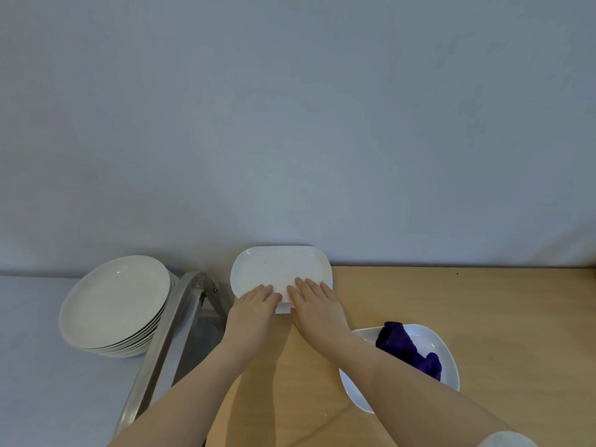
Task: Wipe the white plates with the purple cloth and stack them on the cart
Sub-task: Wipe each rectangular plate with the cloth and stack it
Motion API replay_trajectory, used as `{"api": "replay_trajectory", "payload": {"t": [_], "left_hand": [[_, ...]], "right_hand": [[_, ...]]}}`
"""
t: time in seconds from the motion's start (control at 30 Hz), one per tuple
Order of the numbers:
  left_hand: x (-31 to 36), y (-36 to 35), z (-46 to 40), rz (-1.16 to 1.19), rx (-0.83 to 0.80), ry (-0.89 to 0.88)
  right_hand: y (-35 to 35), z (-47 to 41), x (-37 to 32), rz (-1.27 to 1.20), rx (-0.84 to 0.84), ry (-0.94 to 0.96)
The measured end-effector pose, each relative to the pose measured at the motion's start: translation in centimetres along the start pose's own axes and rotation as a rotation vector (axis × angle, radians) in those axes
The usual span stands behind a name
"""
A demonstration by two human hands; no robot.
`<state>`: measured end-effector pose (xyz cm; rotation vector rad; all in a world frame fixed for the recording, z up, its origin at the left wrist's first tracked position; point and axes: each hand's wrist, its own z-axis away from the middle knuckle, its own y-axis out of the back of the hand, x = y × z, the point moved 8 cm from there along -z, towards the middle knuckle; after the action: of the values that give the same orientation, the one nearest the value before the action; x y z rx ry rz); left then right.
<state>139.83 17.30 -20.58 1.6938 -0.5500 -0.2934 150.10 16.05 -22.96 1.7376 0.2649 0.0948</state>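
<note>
Nearest you, the purple cloth [409, 350] lay bunched in a white dish [448, 366] by your right forearm. Your left hand [254, 306] and right hand [314, 303] rested side by side, fingers flat, on the near rim of the rectangular plate [274, 266] at the table's [467, 304] far-left corner. Bare wood stretched rightward. Left, past the cart's rail [167, 333], stood the stacked plates [113, 304].

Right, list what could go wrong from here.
The far plate seems to overhang the table edge on its left; both hands lie flat on its near rim, so pressing or pushing could tip or slide it off. The cloth lies in another plate under the right forearm, easily knocked.
</note>
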Motion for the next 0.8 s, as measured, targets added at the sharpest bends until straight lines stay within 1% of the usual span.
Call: {"api": "replay_trajectory", "payload": {"t": [0.17, 0.27, 0.33, 0.4, 0.5, 0.57, 0.63, 0.73, 0.8], "left_hand": [[0.0, -1.3, 0.1, -0.047, -0.044, 0.025], [0.1, -1.7, 0.4, -0.093, -0.078, 0.058], [0.8, -1.6, 0.6, -0.109, -0.081, 0.078], [2.8, -0.8, 0.7, -0.076, -0.051, 0.060], [7.0, 0.4, 1.2, 0.108, 0.018, 0.033], [9.1, 0.4, 1.7, 0.271, -0.008, 0.113], [10.6, -0.5, 2.4, 0.367, -0.079, 0.259], [11.9, -2.5, 3.8, 0.435, -0.193, 0.455], [12.2, -3.7, 4.6, 0.505, -0.240, 0.567]], "right_hand": [[0.0, 0.4, 0.6, 0.000, -0.070, -0.008], [0.9, 0.7, 0.7, -0.102, -0.091, 0.058], [2.4, 1.0, 1.6, -0.171, -0.030, 0.031], [4.0, 1.7, 3.1, -0.207, 0.029, -0.040], [6.2, 4.1, 5.7, -0.222, 0.127, -0.141], [6.9, 6.4, 7.8, -0.219, 0.160, -0.229], [7.1, 8.8, 9.6, -0.230, 0.144, -0.327], [6.6, 12.0, 11.5, -0.221, 0.036, -0.447], [5.9, 13.6, 11.9, -0.212, -0.049, -0.494]]}}
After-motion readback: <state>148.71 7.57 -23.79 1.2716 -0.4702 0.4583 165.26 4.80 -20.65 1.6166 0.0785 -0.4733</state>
